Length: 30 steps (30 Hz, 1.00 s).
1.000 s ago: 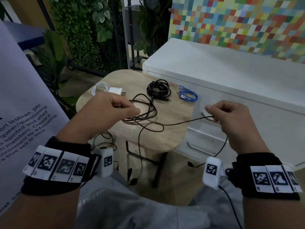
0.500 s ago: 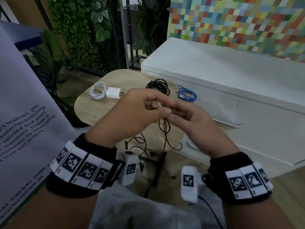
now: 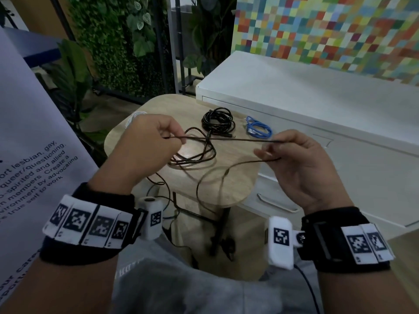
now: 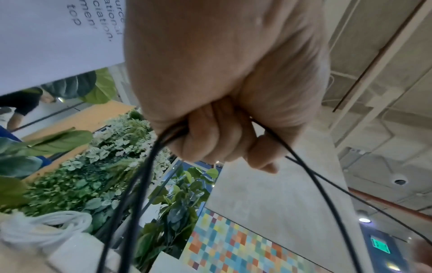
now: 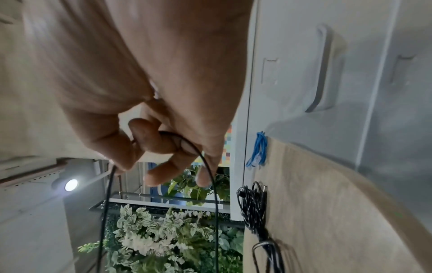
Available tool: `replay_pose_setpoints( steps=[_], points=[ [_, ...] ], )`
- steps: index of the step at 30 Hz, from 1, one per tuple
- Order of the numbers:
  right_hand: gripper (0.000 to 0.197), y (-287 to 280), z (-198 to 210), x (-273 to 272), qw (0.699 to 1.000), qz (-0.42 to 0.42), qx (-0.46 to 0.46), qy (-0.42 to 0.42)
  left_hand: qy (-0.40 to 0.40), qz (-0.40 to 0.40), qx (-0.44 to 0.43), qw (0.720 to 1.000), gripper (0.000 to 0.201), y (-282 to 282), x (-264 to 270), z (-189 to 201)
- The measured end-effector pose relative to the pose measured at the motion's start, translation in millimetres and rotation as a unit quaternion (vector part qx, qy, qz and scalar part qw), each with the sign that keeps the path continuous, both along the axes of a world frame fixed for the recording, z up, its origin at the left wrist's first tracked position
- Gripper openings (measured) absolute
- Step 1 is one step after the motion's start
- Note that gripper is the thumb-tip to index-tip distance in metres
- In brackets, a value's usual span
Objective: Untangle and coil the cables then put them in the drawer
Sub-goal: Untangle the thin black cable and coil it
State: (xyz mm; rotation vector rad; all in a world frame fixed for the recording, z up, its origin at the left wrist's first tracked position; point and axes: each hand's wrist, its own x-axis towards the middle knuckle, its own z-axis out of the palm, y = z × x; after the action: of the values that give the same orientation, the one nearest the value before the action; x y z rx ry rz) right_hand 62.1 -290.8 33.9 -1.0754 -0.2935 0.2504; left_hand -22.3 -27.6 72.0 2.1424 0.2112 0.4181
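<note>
Hands raised over a small wooden surface (image 3: 238,189), a person stretches a thin black cable (image 3: 226,139) taut between them: the left hand (image 3: 145,150) clenches around gathered loops of it, while the right hand (image 3: 301,164) pinches a single run between thumb and fingertips. More of the same cable lies in loose loops on the surface beneath the left hand, and a slack length droops off the near edge toward the floor. At the far side of the surface lie a coiled black cable (image 3: 218,120) and, to its right, a bundled blue cable (image 3: 258,130); a white cable (image 4: 46,229) lies at the far left. Behind stands a white drawer cabinet (image 3: 340,155), its drawers apparently closed. The cable looks light, limp and prone to kinking and snagging on itself, so it is probably best taken near a free end and fed loop by loop into the gathering hand.
</note>
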Motion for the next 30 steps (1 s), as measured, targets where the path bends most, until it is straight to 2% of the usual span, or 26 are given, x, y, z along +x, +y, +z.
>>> replay_pose_setpoints(
  steps=[2,5,7,9,11,14,16,19,21,22,25,27,30],
  points=[
    [0.022,-3.5,-0.5,3.2,0.999,-0.045,-0.008,0.011,-0.017,0.047,-0.039,0.998,0.026,4.9,3.1,-3.0],
    [0.013,-9.4,-8.2,9.9,0.978,-0.145,-0.152,0.000,-0.070,0.096,-0.157,0.980,0.030,14.9,6.4,-4.6],
    [0.008,-12.9,-14.4,13.1,0.955,-0.178,-0.235,-0.019,-0.103,0.113,-0.228,0.962,0.028,19.4,5.6,-4.0],
    [0.011,-13.7,-15.8,13.9,0.942,-0.191,-0.275,-0.024,-0.120,0.127,-0.283,0.943,0.025,20.1,5.6,-2.0],
    [0.020,-13.0,-13.3,13.9,0.942,-0.202,-0.269,0.005,-0.134,0.142,-0.336,0.921,0.022,18.8,6.2,2.7],
    [0.022,-15.4,-8.1,15.0,0.962,-0.198,-0.138,0.126,-0.136,0.153,-0.412,0.888,0.023,22.6,5.8,10.6],
    [0.031,-23.8,-9.8,19.0,0.959,-0.193,-0.127,0.165,-0.108,0.129,-0.431,0.886,0.034,25.7,3.5,12.5],
    [0.041,-35.0,-16.5,26.5,0.933,-0.220,-0.264,0.106,-0.062,0.072,-0.431,0.897,0.046,23.4,2.3,9.9],
    [0.032,-39.0,-21.0,27.2,0.893,-0.251,-0.372,0.020,-0.067,0.052,-0.448,0.890,0.051,19.3,3.2,8.4],
    [0.026,-40.4,-23.5,27.8,0.878,-0.262,-0.401,-0.013,-0.080,0.054,-0.465,0.880,0.053,18.3,3.8,8.6],
    [0.017,-41.3,-27.3,26.7,0.861,-0.254,-0.437,-0.053,-0.111,0.080,-0.496,0.857,0.052,18.0,4.9,10.9],
    [0.014,-40.5,-27.0,25.3,0.861,-0.227,-0.452,-0.060,-0.101,0.069,-0.466,0.876,0.047,16.8,4.5,10.9],
    [0.013,-35.7,-22.3,23.2,0.874,-0.175,-0.450,-0.053,-0.052,0.007,-0.315,0.948,0.034,1.5,4.4,12.2]
  ],
)
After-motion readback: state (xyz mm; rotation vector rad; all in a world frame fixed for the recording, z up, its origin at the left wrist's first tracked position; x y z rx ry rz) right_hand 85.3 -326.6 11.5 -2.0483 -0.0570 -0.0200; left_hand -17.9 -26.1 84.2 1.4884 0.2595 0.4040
